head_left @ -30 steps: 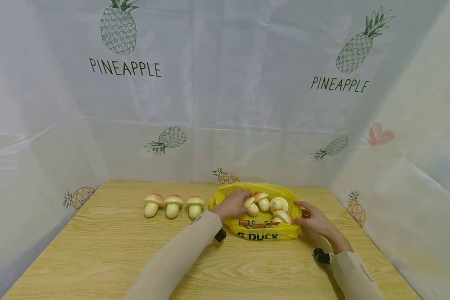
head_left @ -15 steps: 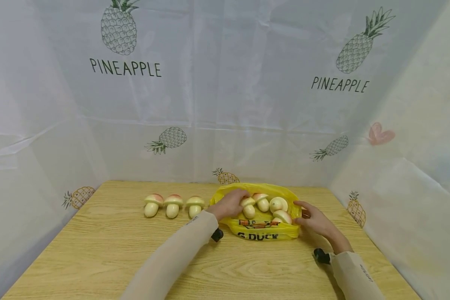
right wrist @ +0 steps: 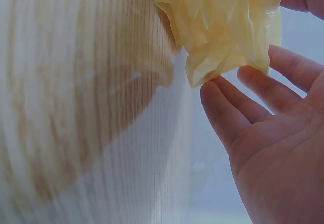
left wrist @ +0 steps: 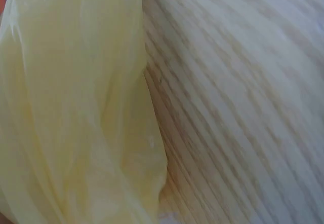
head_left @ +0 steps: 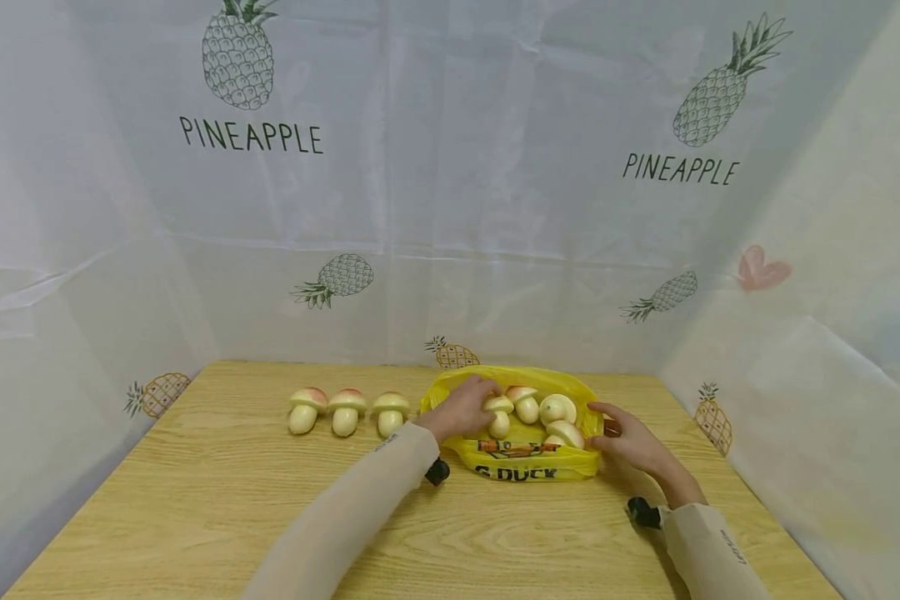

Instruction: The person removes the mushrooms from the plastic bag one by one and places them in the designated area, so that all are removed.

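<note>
The held mushroom (head_left: 498,415) sits at the left end of the open yellow bag (head_left: 525,460), which lies flat near the far edge of the wooden table (head_left: 195,500), slightly right of centre. The mushroom stands cap up, stem down, just above the bag's printed front panel, a position consistent with being gripped by its cap. Three or more other mushrooms (head_left: 557,408) lie loose inside the bag to its right, tipped at varied angles. The bag mouth faces upward and is spread wide, which leaves the contents exposed and reachable from above. The left hand (head_left: 461,408) reaches into the mouth from the left; its fingers are curled over the cap of the held mushroom and grip it. The left wrist view shows only yellow film against wood grain and does not confirm the finger positions. The right hand (head_left: 630,440) rests at the right end of the bag with fingers nearly straight and slightly spread; in the right wrist view the fingertips (right wrist: 215,93) touch a crumpled corner of the film without pinching it, and this contact appears to steady the bag on the table. Three mushrooms in a row (head_left: 345,411) stand upright on the bare table just left of the bag, evenly spaced and apart from one another.
</note>
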Motion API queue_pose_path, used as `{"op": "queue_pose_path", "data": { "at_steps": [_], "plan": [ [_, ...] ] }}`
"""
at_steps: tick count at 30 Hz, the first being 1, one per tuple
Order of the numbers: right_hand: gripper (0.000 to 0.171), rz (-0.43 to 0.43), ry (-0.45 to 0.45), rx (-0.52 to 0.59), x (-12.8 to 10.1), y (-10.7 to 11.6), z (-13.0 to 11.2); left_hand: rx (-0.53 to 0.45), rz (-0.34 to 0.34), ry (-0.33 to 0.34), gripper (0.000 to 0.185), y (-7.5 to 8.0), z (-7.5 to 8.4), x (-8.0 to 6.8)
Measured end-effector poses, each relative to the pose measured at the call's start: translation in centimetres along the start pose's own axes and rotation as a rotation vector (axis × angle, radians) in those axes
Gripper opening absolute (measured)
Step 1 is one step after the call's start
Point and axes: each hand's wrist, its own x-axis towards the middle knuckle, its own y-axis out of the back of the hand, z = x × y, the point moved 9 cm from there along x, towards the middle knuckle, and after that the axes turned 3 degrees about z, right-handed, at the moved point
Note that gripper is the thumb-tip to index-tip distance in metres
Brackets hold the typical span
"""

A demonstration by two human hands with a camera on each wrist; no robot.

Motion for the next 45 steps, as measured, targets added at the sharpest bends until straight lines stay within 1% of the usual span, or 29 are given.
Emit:
{"op": "queue_pose_path", "data": {
  "at_steps": [3, 5, 9, 16, 21, 27, 34, 45],
  "plan": [
    [0.072, 0.005, -0.003, -0.003, 0.0, 0.0, -0.1, 0.012, 0.012, 0.004, 0.042, 0.0, 0.3, -0.1],
    [0.072, 0.009, -0.008, -0.004, -0.1, 0.0, -0.2, 0.015, 0.010, 0.016, 0.046, -0.1, 0.4, -0.1],
    [0.073, 0.013, -0.015, -0.004, -0.1, 0.0, -0.2, 0.016, -0.001, 0.031, 0.049, -0.4, 0.7, -0.1],
    [0.073, 0.014, -0.007, -0.034, -0.1, 0.1, -0.4, 0.008, -0.022, -0.015, 0.047, -1.3, 1.5, -0.1],
    [0.073, 0.012, -0.013, -0.021, -0.1, 0.1, -0.5, -0.006, -0.035, -0.022, 0.048, -1.5, 1.4, 0.0],
    [0.072, 0.008, -0.010, -0.027, -0.2, 0.1, -0.6, -0.049, -0.064, -0.010, 0.050, -1.8, 0.8, 0.0],
    [0.072, 0.007, -0.001, -0.025, -0.2, 0.0, -0.6, -0.138, -0.093, 0.017, 0.049, -2.2, 0.7, 0.0],
    [0.072, 0.007, -0.001, -0.022, -0.2, -0.1, -0.5, -0.181, -0.102, 0.025, 0.048, -2.2, 0.8, -0.2]
  ]
}}
